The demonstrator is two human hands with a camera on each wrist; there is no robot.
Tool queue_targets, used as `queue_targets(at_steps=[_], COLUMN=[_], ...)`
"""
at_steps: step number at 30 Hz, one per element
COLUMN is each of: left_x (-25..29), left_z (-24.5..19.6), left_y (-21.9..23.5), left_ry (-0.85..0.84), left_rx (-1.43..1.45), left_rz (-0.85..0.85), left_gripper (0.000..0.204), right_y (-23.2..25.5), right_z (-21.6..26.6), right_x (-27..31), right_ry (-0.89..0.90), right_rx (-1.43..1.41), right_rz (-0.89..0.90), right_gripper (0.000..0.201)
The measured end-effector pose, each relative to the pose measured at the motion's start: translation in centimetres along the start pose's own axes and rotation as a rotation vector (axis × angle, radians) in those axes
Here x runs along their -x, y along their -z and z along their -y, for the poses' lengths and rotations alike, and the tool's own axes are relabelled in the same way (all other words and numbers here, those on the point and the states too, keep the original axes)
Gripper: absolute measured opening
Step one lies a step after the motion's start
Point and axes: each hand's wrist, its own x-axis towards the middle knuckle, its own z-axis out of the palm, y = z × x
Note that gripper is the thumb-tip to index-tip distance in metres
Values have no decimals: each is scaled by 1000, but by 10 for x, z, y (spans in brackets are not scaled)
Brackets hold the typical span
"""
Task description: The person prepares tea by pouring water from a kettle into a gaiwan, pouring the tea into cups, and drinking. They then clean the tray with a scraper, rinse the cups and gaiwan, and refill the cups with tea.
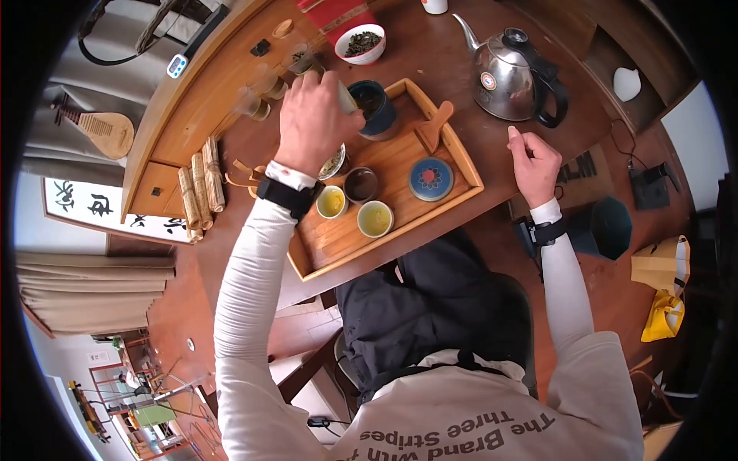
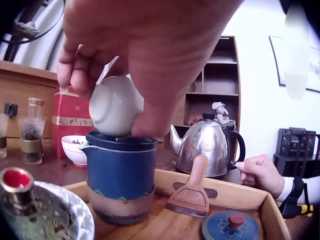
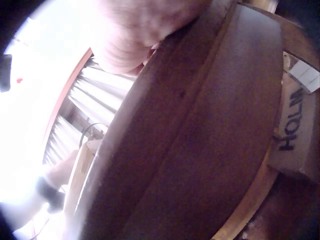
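My left hand (image 1: 311, 123) grips a small white cup (image 2: 116, 104), tilted close over the open blue teapot (image 2: 121, 172) with a brown band. The fingers hide part of the cup. On the wooden tray (image 1: 338, 257) stand two cups of yellow-green tea, one cup (image 1: 331, 202) beside a dark cup (image 1: 360, 185) and the other cup (image 1: 375, 219) nearer the front. The blue lid (image 1: 431, 179) with a red knob lies to their right, below a wooden-handled brush (image 1: 437, 129). My right hand (image 1: 536, 165), fingers loosely curled and holding nothing, is at the table's right side, below the kettle.
A steel kettle (image 1: 507, 73) with a black handle stands beyond the tray's right end. A white bowl of dark leaves (image 1: 361, 44) and several glass jars line the back left. Bamboo rolls (image 1: 201, 188) lie left of the tray; a dark bin (image 1: 606, 227) stands right of the table.
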Motion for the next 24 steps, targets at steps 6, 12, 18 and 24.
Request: queue_targets(at_steps=[6, 12, 18, 24], left_x=[-12, 42, 165, 222], left_z=[4, -9, -24, -22], left_y=[25, 67, 57, 23], left_ry=[-229, 373, 633, 661], left_rx=[-164, 317, 544, 343], left_rz=[-124, -127, -33, 106], left_gripper=[42, 50, 49, 46], right_y=[-1, -3, -4, -4], right_z=[-2, -4, -2, -7], right_x=[0, 1, 0, 1], right_ry=[-17, -29, -33, -31], right_rx=[-17, 18, 61, 124], right_rz=[-13, -19, 19, 52], right_gripper=[30, 31, 32, 32])
